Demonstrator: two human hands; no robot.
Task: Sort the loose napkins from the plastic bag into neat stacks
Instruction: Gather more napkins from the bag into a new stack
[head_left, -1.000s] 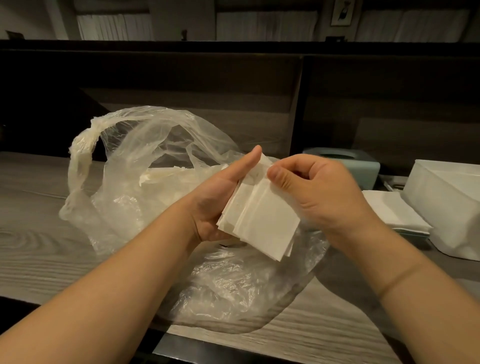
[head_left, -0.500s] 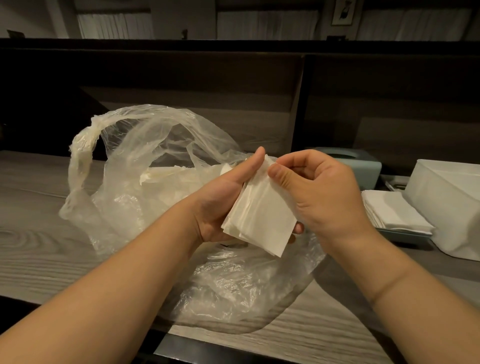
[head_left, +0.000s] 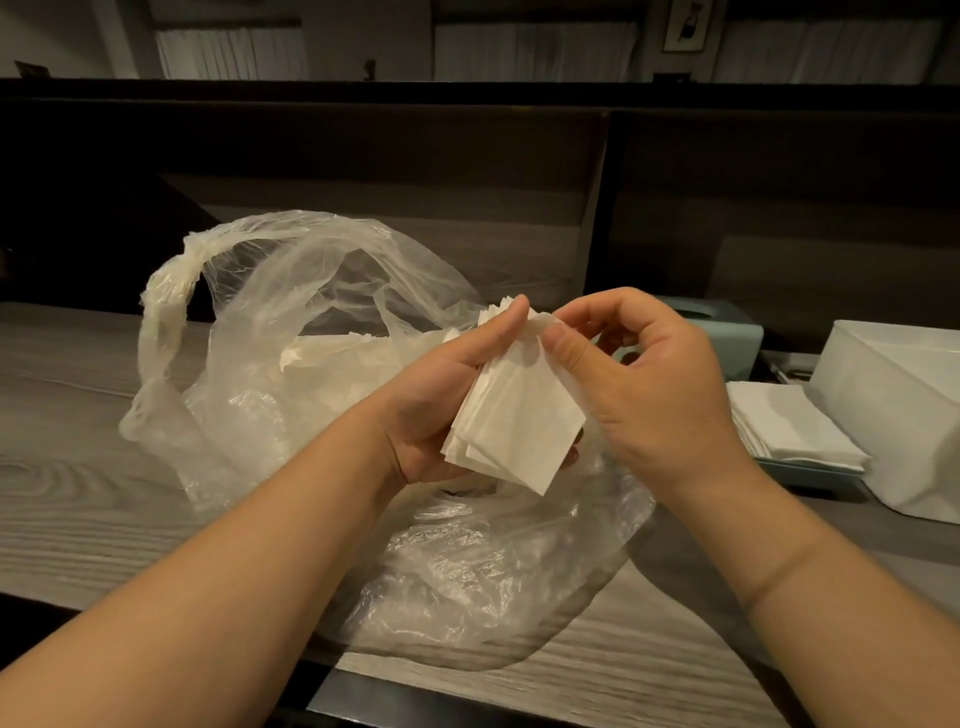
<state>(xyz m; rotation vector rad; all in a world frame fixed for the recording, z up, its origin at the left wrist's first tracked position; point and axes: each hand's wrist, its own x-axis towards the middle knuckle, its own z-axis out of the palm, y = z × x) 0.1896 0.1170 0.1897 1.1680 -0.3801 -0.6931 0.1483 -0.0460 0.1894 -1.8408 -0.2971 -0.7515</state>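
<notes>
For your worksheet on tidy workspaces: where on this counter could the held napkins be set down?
Bare grey wood-grain counter lies left of the crumpled clear plastic bag, and a strip lies between the bag and the near edge. The right is crowded: stacked white napkins, white box.

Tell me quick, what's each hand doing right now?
Left hand: holding the bundle of napkins.
Right hand: pinching the bundle's top corner between thumb and fingers.

Plastic bag (head_left: 311, 374) fills counter (head_left: 78, 467) centre; white box (head_left: 898, 415), napkin stack (head_left: 789, 426) crowd right; left counter open.
</notes>
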